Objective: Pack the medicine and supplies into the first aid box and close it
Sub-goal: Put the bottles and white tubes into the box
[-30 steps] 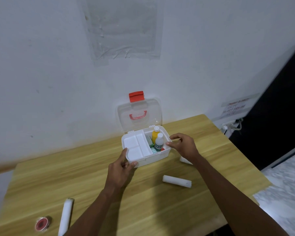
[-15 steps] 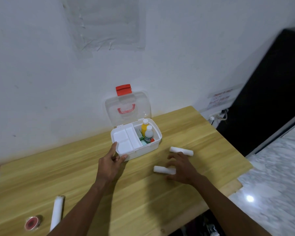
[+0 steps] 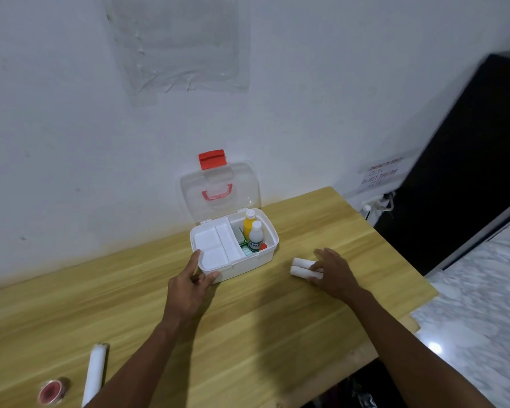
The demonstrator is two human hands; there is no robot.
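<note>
The white first aid box stands open on the wooden table, its clear lid with a red latch upright against the wall. A white tray insert fills its left half; a yellow bottle and a white bottle stand in the right half. My left hand grips the box's front left corner. My right hand lies over two white bandage rolls side by side on the table right of the box, fingers curling around them.
A third white roll and a red tape roll lie at the table's near left. The wall rises just behind the box. The table's right edge drops to a marble floor; a dark cabinet stands at right.
My right hand left the box rim, came down on the table and gathered the two white rolls together. My left hand stayed on the box corner. The view shifted.
</note>
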